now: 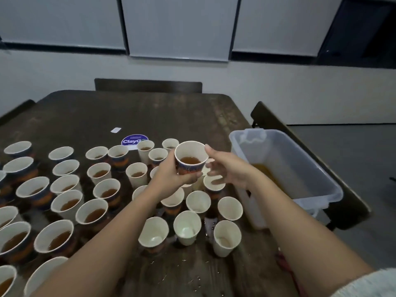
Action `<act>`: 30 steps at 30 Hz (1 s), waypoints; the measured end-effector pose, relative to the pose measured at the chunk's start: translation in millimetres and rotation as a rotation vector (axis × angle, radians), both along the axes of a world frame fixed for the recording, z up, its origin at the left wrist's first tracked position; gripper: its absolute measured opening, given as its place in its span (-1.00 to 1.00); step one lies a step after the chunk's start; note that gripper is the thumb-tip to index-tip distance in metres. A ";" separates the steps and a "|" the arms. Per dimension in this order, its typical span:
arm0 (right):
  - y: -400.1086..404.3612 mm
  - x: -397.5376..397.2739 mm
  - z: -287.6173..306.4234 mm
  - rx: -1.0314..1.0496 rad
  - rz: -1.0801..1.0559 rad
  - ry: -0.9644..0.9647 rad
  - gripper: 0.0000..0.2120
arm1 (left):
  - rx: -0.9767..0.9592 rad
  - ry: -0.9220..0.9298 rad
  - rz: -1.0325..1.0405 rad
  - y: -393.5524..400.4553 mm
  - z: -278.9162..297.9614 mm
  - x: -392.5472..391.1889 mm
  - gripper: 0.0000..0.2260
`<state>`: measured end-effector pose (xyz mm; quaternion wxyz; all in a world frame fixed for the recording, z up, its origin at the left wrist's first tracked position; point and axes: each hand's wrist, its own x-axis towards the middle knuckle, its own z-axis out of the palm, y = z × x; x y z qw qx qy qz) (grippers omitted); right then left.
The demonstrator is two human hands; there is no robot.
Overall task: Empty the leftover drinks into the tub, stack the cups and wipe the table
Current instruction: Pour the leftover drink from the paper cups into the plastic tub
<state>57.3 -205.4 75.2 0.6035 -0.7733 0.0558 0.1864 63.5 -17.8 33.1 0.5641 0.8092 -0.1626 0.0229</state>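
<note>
Step in hand: emptying; a white paper cup with a dark printed band [191, 157], holding brown drink, is gripped by the left hand [171, 171] above the dark wooden table [107, 112].
Right hand [227, 168]: fingers spread, nothing held, just beside the cup.
Translucent plastic tub [317, 168]: at the right table edge, some brown liquid inside.
Next move: the cup is likely to be carried right and tipped over the tub.

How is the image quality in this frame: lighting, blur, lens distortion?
Head view: dim, flat indoor light, no hard shadows or glare; the right hand is slightly motion-blurred, the left hand and its held cup sharper; wide-angle bending curves the table edge and wall panels.
</note>
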 end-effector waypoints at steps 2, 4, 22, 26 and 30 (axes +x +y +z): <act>-27.2 -0.5 -5.6 0.168 0.024 0.116 -0.27 | -0.006 -0.023 -0.029 -28.2 4.5 9.1 -0.42; -47.9 -3.6 -7.7 0.288 0.003 0.122 -0.28 | -0.011 -0.029 -0.065 -54.2 8.2 15.6 -0.41; -184.9 23.5 -37.0 0.126 -0.414 -0.119 -0.59 | 0.458 -0.006 -0.027 -202.6 -37.0 67.2 -0.36; -194.4 30.9 -53.7 0.053 -0.460 -0.168 -0.70 | 0.445 0.032 -0.031 -204.4 -52.2 62.1 -0.47; -200.2 38.2 -62.2 -0.039 -0.473 -0.218 -0.50 | 0.338 0.035 -0.022 -205.6 -57.0 61.1 -0.48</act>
